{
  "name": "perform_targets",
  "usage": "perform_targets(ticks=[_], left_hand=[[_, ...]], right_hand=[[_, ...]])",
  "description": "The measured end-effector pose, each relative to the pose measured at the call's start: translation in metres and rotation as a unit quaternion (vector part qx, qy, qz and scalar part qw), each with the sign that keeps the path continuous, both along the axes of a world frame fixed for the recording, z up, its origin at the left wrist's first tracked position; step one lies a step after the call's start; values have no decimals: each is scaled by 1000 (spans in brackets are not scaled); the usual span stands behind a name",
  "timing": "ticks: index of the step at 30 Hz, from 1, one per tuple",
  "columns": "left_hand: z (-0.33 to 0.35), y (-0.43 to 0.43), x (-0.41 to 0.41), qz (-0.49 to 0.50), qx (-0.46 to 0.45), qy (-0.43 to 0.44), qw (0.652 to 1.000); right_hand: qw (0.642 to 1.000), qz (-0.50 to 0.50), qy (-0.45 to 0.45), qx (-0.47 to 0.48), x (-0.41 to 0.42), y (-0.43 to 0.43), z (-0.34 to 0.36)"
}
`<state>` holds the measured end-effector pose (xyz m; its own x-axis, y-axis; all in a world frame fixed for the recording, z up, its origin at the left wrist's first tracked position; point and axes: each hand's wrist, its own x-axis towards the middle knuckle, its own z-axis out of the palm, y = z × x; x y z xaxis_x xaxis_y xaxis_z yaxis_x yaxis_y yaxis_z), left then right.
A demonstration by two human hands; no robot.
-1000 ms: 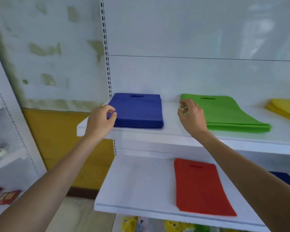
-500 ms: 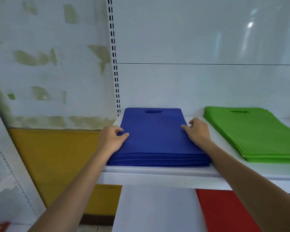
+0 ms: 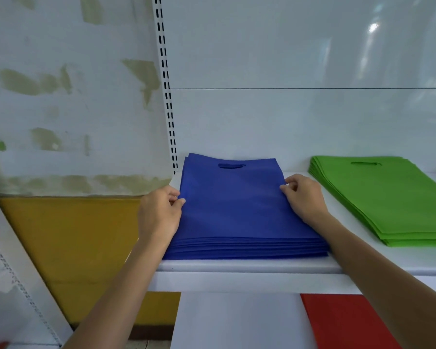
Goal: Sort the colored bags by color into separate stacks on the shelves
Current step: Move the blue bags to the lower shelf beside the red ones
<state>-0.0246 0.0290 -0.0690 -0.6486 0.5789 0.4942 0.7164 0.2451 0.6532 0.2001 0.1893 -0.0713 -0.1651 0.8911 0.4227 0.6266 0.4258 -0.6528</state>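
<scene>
A stack of blue bags (image 3: pixel 237 210) with a cut-out handle lies on the upper white shelf (image 3: pixel 249 267) at its left end. My left hand (image 3: pixel 159 212) pinches the stack's left edge between thumb and fingers. My right hand (image 3: pixel 303 197) pinches the top bag's right edge. To the right on the same shelf lies a stack of green bags (image 3: pixel 390 197). A red bag (image 3: pixel 350 321) lies flat on the lower shelf (image 3: pixel 237 321), partly hidden by my right forearm.
A slotted white upright (image 3: pixel 166 84) runs up the shelving's back panel just behind the blue stack. Left of it is a patchy white wall with a yellow lower band (image 3: pixel 73 248). Another white shelf unit (image 3: pixel 10 285) stands at the far left.
The view has moved closer and up to the blue stack. Both hands went from hovering apart to gripping the blue stack's left and right edges, then slid slightly farther back along it.
</scene>
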Motion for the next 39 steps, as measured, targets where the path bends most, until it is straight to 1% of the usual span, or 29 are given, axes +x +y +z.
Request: perform_targets(ticks=[5,9,11,13,15,18,20,23,27,30,33,36,39], left_hand=[[1,-5,2,-1,31,61,998],[5,-6,6,-10,52,81,995],[10,-10,8,-36,66,102,992],[18,-15,12,-75,70,140,985],[29,-19,21,-106,56,172,978],[43,-20,56,-149,34,161,975],[47,-16,95,-182,39,144,972],[46,-4,177,-251,67,126,957],[30,11,315,-349,57,111,929],[0,16,418,-425,34,90,900],[-35,13,513,-485,4,69,872],[-74,7,596,-549,-38,49,833],[-112,4,652,-595,-83,24,799]], right_hand=[[993,23,13,112,0,-1,-2],[990,39,69,118,0,-7,3],[986,53,89,132,3,-15,13],[979,60,79,178,13,-23,28],[968,53,43,240,31,-29,44],[961,22,20,275,84,-40,62],[964,-11,30,266,133,-52,65],[964,-54,36,256,226,-78,61],[968,-165,5,190,370,-128,34],[956,-262,1,135,474,-172,2],[940,-332,-1,78,562,-217,-30],[918,-394,-11,33,632,-260,-61],[901,-432,-22,-5,681,-284,-86]])
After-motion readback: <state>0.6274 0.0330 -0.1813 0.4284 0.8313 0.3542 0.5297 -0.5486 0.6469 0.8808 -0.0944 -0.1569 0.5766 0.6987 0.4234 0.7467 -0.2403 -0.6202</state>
